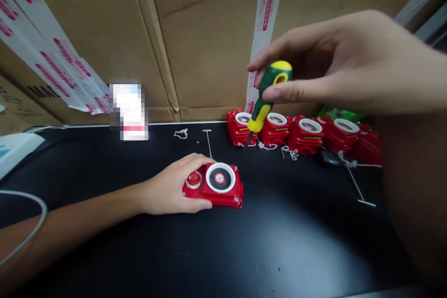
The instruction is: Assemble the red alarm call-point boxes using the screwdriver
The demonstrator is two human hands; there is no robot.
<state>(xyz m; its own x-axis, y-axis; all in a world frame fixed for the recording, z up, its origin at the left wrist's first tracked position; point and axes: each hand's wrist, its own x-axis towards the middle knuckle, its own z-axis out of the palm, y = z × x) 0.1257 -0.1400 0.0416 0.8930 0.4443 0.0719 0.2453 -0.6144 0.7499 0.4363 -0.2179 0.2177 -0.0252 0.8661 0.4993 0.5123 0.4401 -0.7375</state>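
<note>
While the left hand [171, 188] clamps the red box [214, 185] flat on the black table [296, 242], near its centre, the right hand [335, 63] pinches a screwdriver [267, 98] up at one o'clock from it. I'd say bring the tip down plumb onto a corner screw and press before turning, box pinned so it cannot skate.

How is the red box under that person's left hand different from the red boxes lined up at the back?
The near red box lies alone under the left hand; the back row of boxes stands untouched against the cardboard wall. Its lens faces up; theirs tilt forward. All share red bodies and white-ringed round windows.
</note>
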